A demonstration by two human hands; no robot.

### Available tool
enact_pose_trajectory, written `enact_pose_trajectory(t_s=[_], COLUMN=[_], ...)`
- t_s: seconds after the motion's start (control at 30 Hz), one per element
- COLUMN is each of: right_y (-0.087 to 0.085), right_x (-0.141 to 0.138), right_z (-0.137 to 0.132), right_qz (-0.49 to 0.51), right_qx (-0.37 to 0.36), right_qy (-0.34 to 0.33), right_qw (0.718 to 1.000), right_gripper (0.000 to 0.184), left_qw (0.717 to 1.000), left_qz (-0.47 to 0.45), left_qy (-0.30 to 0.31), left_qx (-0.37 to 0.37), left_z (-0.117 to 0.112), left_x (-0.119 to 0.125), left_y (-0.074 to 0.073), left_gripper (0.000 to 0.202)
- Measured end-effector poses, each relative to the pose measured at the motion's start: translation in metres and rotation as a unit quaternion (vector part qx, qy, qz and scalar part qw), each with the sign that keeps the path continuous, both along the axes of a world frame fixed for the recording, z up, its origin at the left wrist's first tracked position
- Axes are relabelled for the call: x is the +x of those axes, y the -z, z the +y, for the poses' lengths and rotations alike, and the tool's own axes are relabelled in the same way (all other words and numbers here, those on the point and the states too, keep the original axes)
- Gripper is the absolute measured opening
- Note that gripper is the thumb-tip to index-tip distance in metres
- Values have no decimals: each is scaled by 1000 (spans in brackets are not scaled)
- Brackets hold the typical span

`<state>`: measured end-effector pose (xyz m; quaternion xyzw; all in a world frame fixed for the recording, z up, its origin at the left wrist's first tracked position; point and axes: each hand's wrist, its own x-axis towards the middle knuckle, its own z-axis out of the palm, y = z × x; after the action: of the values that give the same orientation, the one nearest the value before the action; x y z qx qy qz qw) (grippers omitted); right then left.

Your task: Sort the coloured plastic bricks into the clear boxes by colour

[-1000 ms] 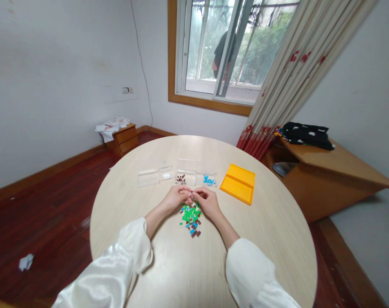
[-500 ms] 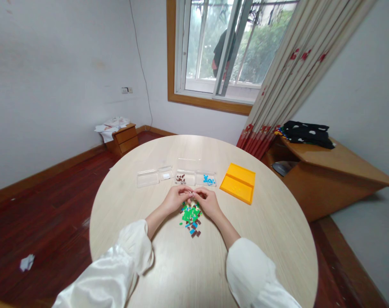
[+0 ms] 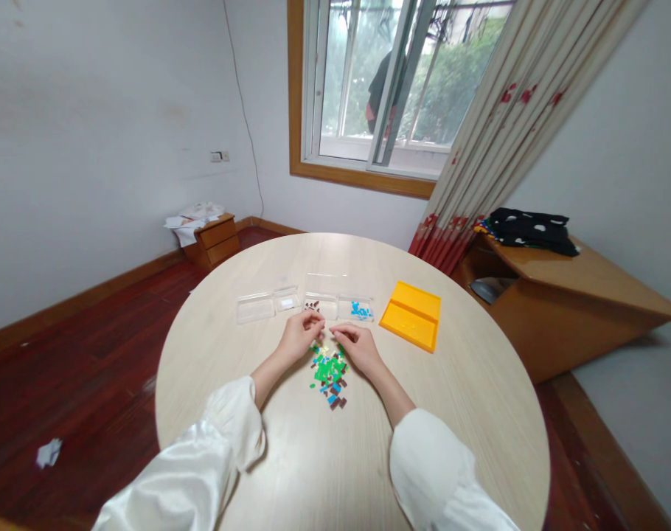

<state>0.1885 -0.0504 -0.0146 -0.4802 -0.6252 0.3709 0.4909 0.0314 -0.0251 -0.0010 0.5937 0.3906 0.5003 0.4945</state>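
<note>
My left hand [image 3: 301, 335] hovers at the front edge of a clear box of brown pieces [image 3: 312, 305], partly covering it. Its fingertips are pinched together; whatever they hold is too small to make out. A small gap to the right, my right hand [image 3: 358, 345] has its thumb and fingertips closed, and their contents cannot be made out either. Below and between both hands lies a pile of small building bricks [image 3: 329, 369], mostly green, with brown, blue and cream ones. Blue pieces [image 3: 360, 310] lie in the clear box on the right.
A yellow two-part tray [image 3: 411, 295] with a few small yellowish pieces stands at the right. Further clear boxes [image 3: 255, 307] are at the left, one holding something white [image 3: 287, 303]. All rest on a round wooden table [image 3: 313, 472].
My hands were touching at the fingertips and have come apart. The left one has moved slightly up and left, over the box of brown pieces; the right stays almost in place.
</note>
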Motion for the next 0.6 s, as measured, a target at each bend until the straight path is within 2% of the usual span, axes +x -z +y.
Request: enact_pose_trajectory(t_s=[0.13, 0.23, 0.4, 0.6], right_y=[2, 2, 3, 4], right_x=[2, 4, 6, 6], right_z=[3, 4, 5, 6], right_qz=[15, 23, 23, 24], right_qx=[0, 5, 10, 12], right_qy=[17, 31, 34, 33], right_qw=[1000, 999, 999, 999], right_gripper=[20, 21, 21, 21], left_qw=[996, 992, 990, 990], left_qz=[-19, -16, -4, 36], left_qy=[-84, -124, -136, -130], left_qx=[-13, -25, -30, -35], left_z=[20, 35, 51, 56], left_x=[-3, -3, -3, 1], left_y=[-5, -9, -14, -14], left_gripper=[14, 13, 10, 9])
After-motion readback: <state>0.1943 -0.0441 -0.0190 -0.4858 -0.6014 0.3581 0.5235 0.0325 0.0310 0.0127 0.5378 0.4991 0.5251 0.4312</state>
